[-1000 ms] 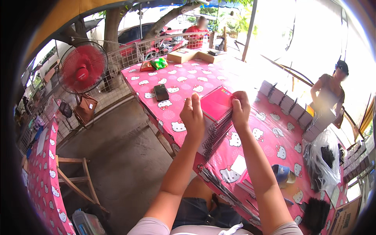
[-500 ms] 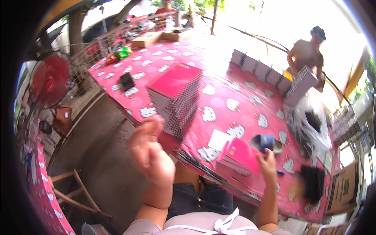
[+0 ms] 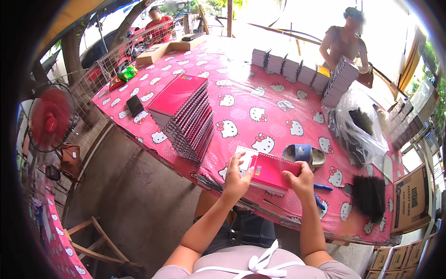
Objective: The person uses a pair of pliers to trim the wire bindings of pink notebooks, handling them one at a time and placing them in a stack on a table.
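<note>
Pink-covered notebooks [image 3: 276,172] lie in a low pile at the table's near edge, a white punched sheet [image 3: 246,156] showing behind their left end. My left hand [image 3: 238,179] grips the left end of the top notebook, its thumb on the cover and its fingers by the white sheet. At the opposite end, my right hand [image 3: 301,180] has its thumb on the cover and its fingers around the edge. Just beyond the notebooks is a blue and beige slipper [image 3: 298,152]. Blue pens [image 3: 322,187] lie right of my right hand.
A tall stack of spiral notebooks [image 3: 186,116] stands to the left on the pink patterned table [image 3: 239,102]. Black spiral coils [image 3: 368,197], a clear plastic bag [image 3: 357,125] and a carton [image 3: 411,200] are at right. Across the table, a person [image 3: 346,42] stands by more notebook stacks [image 3: 290,67].
My left hand has come down from the air beside the tall stack and moved right onto the notebook. My right hand stays at the notebook's right end. The whole view has shifted.
</note>
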The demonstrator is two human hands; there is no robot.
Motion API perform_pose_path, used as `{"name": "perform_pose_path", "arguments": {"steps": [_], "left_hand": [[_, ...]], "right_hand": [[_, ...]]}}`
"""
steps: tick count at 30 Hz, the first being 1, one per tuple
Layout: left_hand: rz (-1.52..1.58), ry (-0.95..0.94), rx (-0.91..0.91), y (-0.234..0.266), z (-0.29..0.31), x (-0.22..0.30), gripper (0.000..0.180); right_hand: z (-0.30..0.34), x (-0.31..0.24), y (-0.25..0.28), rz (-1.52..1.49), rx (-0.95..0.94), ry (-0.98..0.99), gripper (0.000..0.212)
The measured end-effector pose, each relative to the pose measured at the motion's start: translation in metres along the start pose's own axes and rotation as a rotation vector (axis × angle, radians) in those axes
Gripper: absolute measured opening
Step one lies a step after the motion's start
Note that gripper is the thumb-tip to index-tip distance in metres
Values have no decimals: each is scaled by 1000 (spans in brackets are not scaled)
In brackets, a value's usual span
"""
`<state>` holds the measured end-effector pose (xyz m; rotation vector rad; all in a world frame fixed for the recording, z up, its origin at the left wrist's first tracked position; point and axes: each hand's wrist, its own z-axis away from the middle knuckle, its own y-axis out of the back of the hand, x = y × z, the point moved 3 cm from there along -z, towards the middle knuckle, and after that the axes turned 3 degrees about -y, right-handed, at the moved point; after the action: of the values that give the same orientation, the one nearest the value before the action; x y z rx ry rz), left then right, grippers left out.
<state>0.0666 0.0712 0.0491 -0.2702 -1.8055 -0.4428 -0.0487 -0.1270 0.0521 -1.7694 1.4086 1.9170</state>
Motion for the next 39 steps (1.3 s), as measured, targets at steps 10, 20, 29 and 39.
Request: {"name": "perform_pose_path", "arguments": {"steps": [10,20,29,39], "left_hand": [[-120,-489,-7,-11,15,38,62],[-437,-578,-9,-37,14,55,11],[-446,-529,-107,-34,2,65,6],[-368,-538,-50,-41,2,57,10]], "right_hand": [[19,-33,-9,-565,-197,130,35],[32,-39,-12,10,-231,203,32],[-36,139,196,774,350,-365,36],[-51,191,237,1085,369,-304,24]]}}
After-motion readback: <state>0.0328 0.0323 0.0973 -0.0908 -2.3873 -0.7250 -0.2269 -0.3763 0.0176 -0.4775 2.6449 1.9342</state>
